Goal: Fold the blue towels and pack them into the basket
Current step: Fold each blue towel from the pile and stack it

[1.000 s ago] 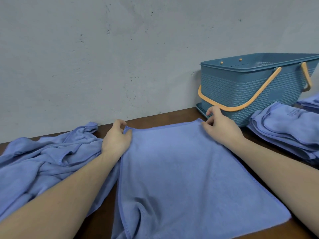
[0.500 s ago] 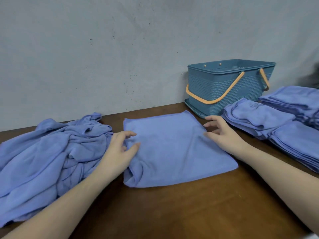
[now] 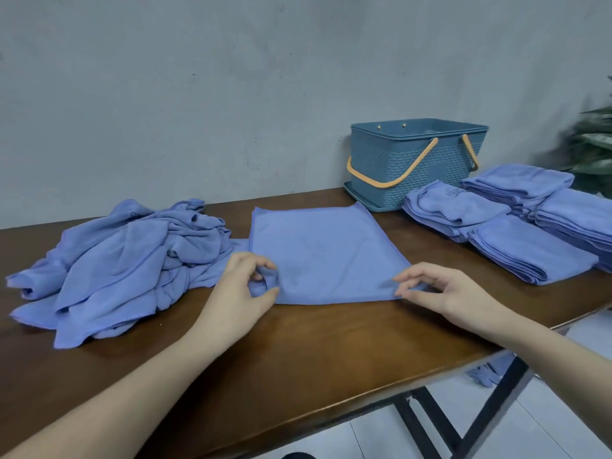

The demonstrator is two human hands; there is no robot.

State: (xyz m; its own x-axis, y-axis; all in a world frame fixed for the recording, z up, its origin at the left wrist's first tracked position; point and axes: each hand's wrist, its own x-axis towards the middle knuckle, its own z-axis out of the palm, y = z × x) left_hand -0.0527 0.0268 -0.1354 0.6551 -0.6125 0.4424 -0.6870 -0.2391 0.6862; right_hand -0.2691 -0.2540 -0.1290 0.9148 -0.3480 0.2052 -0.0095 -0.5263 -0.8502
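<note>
Tabletop: dark brown wooden tabletop (image 3: pixel 298 352) set against a grey plaster wall (image 3: pixel 231 94); black metal legs show under its right end.
Towel in work: a blue microfibre towel (image 3: pixel 324 256), spread flat as a near-square in the middle of the tabletop, near edge facing the person.
Left hand: left hand (image 3: pixel 240 294) at the towel's near-left corner; thumb and forefinger pinch a small raised fold of cloth there, so this grip is clamped on the towel.
Right hand: right hand (image 3: pixel 443 291) at the near-right corner; thumb and fingertips close on the hem, clamped on the same towel, the other fingers loosely bent above it.
Unfolded pile: a crumpled heap of blue towels (image 3: pixel 122 263) left of the flat one, its edge touching the flat towel's left side.
Folded stacks: neat stacks of folded blue towels (image 3: pixel 530 223) at the right end of the tabletop, several side by side.
Basket: teal plastic woven-pattern basket (image 3: pixel 414 160) with orange handles hanging down, standing on a matching tray against the wall, behind the flat towel and just beside the folded stacks; whether it holds any towels I cannot tell.
Floor: a small blue cloth (image 3: pixel 485 376) lies on the pale tiled floor under the tabletop's right end.
Far right: blurred green plant leaves (image 3: pixel 592 150).
</note>
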